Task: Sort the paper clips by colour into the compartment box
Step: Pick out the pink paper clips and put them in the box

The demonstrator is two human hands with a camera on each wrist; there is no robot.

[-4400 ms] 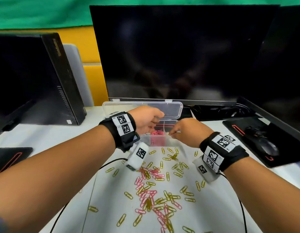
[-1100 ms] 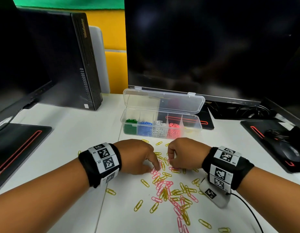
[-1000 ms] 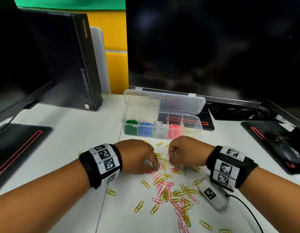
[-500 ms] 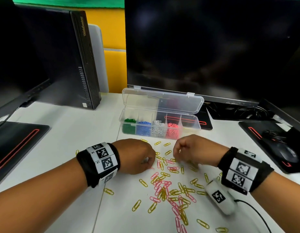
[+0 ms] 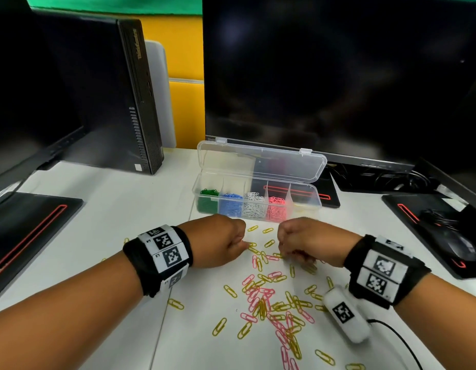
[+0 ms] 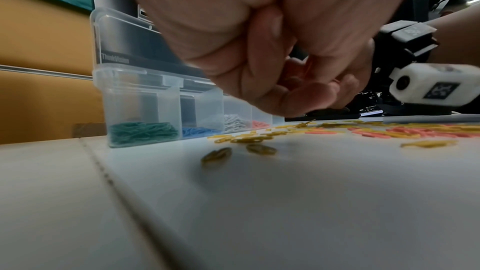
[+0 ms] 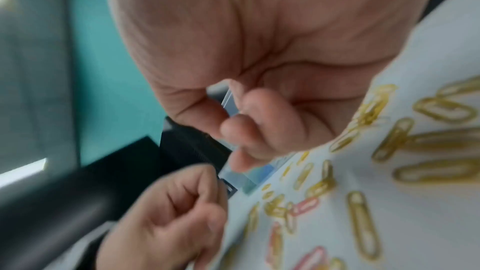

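The clear compartment box [image 5: 258, 182] stands open at mid-table with its lid [image 5: 261, 164] tipped back. It holds green [image 5: 208, 202], blue [image 5: 231, 204], white [image 5: 253, 206] and pink clips [image 5: 276, 208] in separate compartments. Loose yellow and pink clips [image 5: 269, 300] lie scattered in front of it. My left hand [image 5: 239, 244] and right hand [image 5: 283, 247] hover side by side just above the far edge of the pile, both curled into fists. In the left wrist view the left hand [image 6: 259, 48] shows no clip. The right hand [image 7: 259, 110] shows none in the right wrist view either.
A large dark monitor [image 5: 338, 76] stands right behind the box, and a black computer case [image 5: 119, 102] at the back left. A mouse [image 5: 461, 247] sits on a black mat at the right, another black mat [image 5: 26, 228] lies at the left. A cable [image 5: 397, 340] trails from my right wrist.
Both hands have lifted slightly off the pile and drawn a little toward the box. The left forefinger that touched the clips a second ago has curled in.
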